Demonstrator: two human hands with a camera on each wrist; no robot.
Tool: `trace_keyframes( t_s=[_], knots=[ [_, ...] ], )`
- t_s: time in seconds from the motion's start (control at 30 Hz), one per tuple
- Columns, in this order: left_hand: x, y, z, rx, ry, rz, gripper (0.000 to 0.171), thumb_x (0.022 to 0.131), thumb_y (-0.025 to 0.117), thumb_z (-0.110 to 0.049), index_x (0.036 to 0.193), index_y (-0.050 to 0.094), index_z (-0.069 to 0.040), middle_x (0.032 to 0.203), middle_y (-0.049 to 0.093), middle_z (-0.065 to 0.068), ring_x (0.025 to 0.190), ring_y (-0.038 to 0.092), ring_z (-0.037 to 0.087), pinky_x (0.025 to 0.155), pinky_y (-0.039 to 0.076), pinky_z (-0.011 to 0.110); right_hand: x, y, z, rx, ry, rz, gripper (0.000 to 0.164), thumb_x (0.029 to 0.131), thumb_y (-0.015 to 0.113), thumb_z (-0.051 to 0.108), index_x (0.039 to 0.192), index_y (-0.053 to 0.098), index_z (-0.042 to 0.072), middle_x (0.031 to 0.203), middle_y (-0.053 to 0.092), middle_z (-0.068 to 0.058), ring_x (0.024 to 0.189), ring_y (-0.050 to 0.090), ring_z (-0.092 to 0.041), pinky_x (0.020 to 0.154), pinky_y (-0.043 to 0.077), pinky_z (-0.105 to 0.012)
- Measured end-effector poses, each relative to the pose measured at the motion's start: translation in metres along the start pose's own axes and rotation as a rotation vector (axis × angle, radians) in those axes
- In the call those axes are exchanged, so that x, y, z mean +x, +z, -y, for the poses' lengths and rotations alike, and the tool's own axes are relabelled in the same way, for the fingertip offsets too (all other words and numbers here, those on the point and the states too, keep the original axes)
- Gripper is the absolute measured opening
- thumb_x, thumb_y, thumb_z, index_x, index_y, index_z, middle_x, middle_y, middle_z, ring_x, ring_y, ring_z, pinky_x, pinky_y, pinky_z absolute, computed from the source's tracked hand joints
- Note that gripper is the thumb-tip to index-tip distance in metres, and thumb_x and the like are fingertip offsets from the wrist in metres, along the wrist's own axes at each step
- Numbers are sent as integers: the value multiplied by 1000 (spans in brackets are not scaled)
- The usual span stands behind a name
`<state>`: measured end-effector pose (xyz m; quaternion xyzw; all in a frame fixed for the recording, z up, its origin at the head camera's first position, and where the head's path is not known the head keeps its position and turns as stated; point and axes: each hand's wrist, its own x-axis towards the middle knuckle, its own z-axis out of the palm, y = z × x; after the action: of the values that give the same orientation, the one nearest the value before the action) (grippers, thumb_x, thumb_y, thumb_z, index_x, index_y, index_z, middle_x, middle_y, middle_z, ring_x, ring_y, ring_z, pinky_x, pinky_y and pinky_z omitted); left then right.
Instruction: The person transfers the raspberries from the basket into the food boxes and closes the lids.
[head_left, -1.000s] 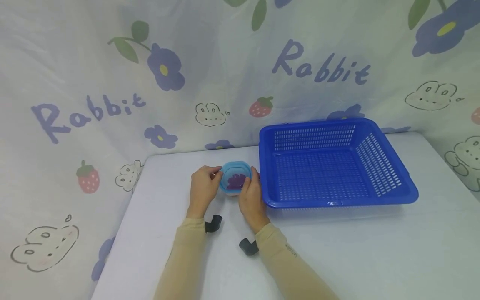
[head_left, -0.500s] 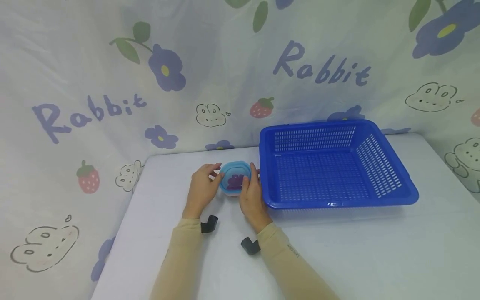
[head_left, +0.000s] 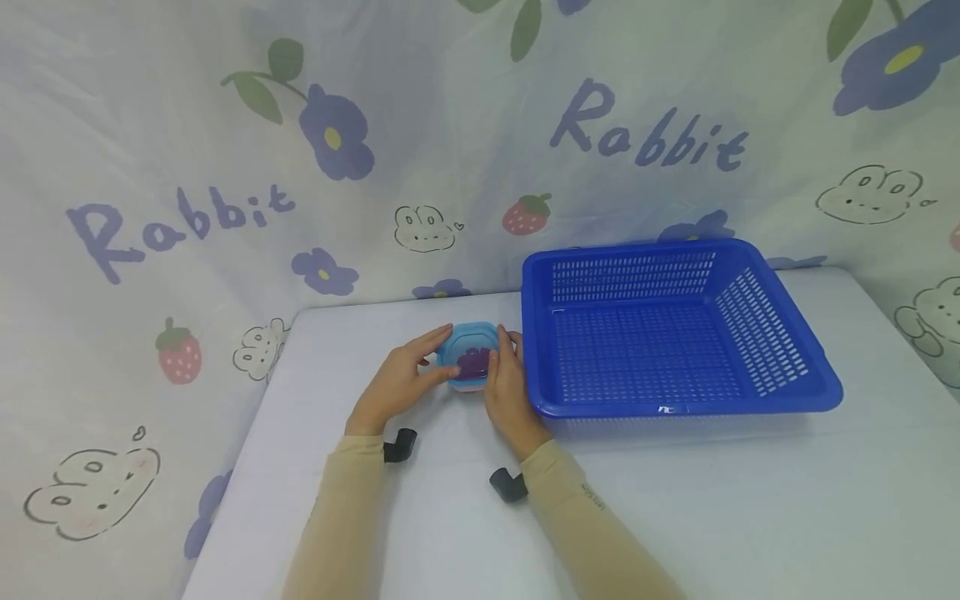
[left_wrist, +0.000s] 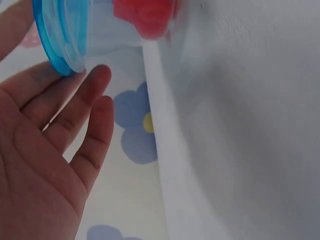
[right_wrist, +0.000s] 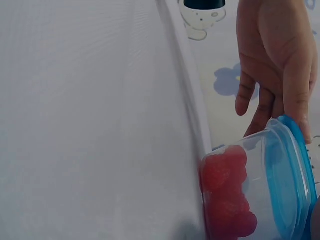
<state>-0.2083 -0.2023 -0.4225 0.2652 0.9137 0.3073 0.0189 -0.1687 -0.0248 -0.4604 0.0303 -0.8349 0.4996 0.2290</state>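
Observation:
A small clear food container (right_wrist: 257,170) with a light blue lid (head_left: 472,335) stands on the white table, left of the blue basket. Red, lumpy, berry-like pieces (right_wrist: 227,195) lie at its bottom and look purple through the lid. My left hand (head_left: 399,382) holds the lid's left edge, thumb at the near side and index finger at the far side; its other fingers spread below the rim in the left wrist view. On the right side, my right hand (head_left: 512,398) steadies the container between thumb and fingers, some of them hidden behind it.
A large blue plastic basket (head_left: 532,350) with slotted walls stands close to the right hand. Black angled pieces (head_left: 400,446) sit at both wrists. Behind the table (head_left: 450,517) hangs a printed curtain (head_left: 480,125).
My left hand has turned and spread; its thumb has come round to the lid's near edge, and its wrist has swung left. The right hand has shifted only slightly, and the container has stayed put.

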Motion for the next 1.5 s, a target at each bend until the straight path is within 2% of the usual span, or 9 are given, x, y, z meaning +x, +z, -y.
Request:
trace_keyframes(
  t_s=[0.27,0.47,0.6,0.83,1.03,1.3,1.5],
  knots=[
    [-2,-1,3,16,-12,51,73,82,63,-49,143,37,-18,146,34,-8,120,50,21,92,46,39,-1,2,-3,-13,-3,22,38,97,39,2,133,39,-9,126,41,-25,120,39,-37,102,31,-49],
    [-2,-3,-1,48,-8,58,74,83,63,-48,143,36,-16,147,34,-6,121,50,22,102,37,42,-1,3,-3,-36,41,54,39,98,37,4,136,37,-7,128,40,-24,121,40,-37,102,33,-48],
    [-1,-5,-4,80,-2,68,74,83,61,-50,143,37,-14,147,33,-5,122,48,23,104,34,42,1,4,-3,-45,53,65,39,99,36,5,136,37,-6,127,40,-25,119,43,-37,100,37,-47],
    [-1,-6,-5,101,-12,86,73,84,60,-50,143,37,-14,148,33,-5,119,51,23,103,36,43,4,5,-2,-99,31,27,37,97,40,3,133,42,-6,121,45,-23,112,49,-36,94,43,-46],
    [0,-6,-7,112,-27,89,72,84,61,-49,143,37,-15,147,34,-4,115,54,22,101,37,43,5,6,-4,-103,41,28,37,96,42,2,132,43,-6,119,46,-22,112,49,-35,95,42,-45],
    [0,-6,-10,87,-36,99,72,83,64,-44,143,36,-14,148,33,-4,116,53,21,102,37,42,4,5,-4,-111,63,41,37,97,41,4,133,43,-5,118,47,-21,112,48,-34,95,41,-46],
    [-1,-6,-8,54,-61,113,73,83,64,-43,144,34,-17,148,32,-5,116,54,21,99,40,42,3,5,-2,-126,60,35,38,96,43,4,133,43,-6,116,47,-21,109,49,-34,92,42,-45]
  ],
)
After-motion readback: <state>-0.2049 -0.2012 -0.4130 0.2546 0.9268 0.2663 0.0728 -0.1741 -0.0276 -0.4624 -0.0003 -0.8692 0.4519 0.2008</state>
